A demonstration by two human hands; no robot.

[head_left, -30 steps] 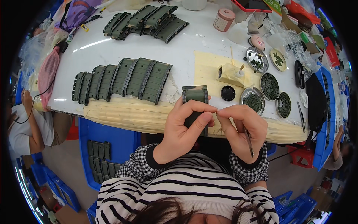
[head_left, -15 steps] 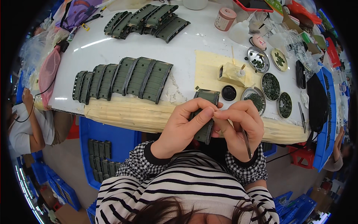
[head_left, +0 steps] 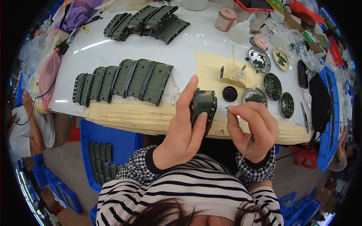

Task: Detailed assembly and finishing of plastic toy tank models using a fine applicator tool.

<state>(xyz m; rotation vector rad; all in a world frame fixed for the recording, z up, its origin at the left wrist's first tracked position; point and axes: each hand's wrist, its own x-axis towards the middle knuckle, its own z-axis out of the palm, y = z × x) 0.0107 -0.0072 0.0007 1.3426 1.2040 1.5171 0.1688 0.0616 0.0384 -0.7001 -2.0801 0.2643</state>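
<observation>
My left hand (head_left: 177, 137) grips a dark green panel (head_left: 203, 102) with small studs along its edge, tilted above the table's front edge. The thumb presses on its face while the index finger points up past it. To the right, apart from the panel, my right hand (head_left: 258, 126) pinches a tiny dark piece (head_left: 227, 108) between thumb and index finger; its kind is too small to tell. A slim metal tool (head_left: 247, 147), like tweezers, is tucked in the same palm and points downward. Close beyond that hand stands a round tin of small green pieces (head_left: 255, 97).
Similar green panels (head_left: 126, 81) stand in a row at left, with another stack (head_left: 151, 22) behind. More tins (head_left: 273, 87), a black lid (head_left: 229, 93) and a wrapped block (head_left: 235, 75) lie at right. A blue crate (head_left: 109, 132) sits below the table; a person's arm (head_left: 32, 124) shows at far left.
My hands have parted: the right hand moved right, away from the panel. My left hand has turned the panel, and its index finger has straightened upward.
</observation>
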